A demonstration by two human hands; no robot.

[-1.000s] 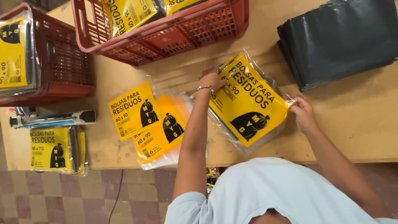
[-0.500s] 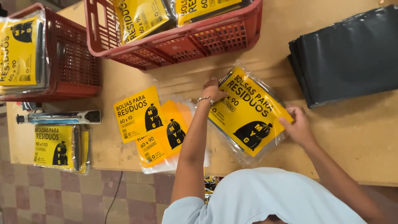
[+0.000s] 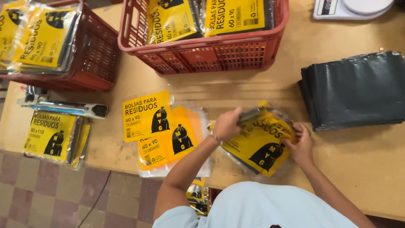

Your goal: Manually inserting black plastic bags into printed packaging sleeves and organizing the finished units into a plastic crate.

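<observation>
A clear packet with a yellow printed label and dark folded bags inside (image 3: 263,145) lies on the wooden table (image 3: 363,156) in front of me. My left hand (image 3: 227,124) grips the packet's upper left edge, where the flap is bent over. My right hand (image 3: 300,145) holds its right edge. A bracelet sits on my left wrist. Left of the packet lies a loose pile of yellow and orange label sheets in clear sleeves (image 3: 162,131).
Two red plastic crates hold filled yellow-labelled packets, one at the top centre (image 3: 211,55), one at the far left (image 3: 90,59). A stack of folded black bags (image 3: 356,90) lies at the right. A tool (image 3: 63,107), more packets (image 3: 52,135) and a white scale (image 3: 352,8) are also on the table.
My left hand has folded the packet's top edge down and toward me, so the label is now partly curled over. My right hand has stayed on the right edge. The view has shifted.
</observation>
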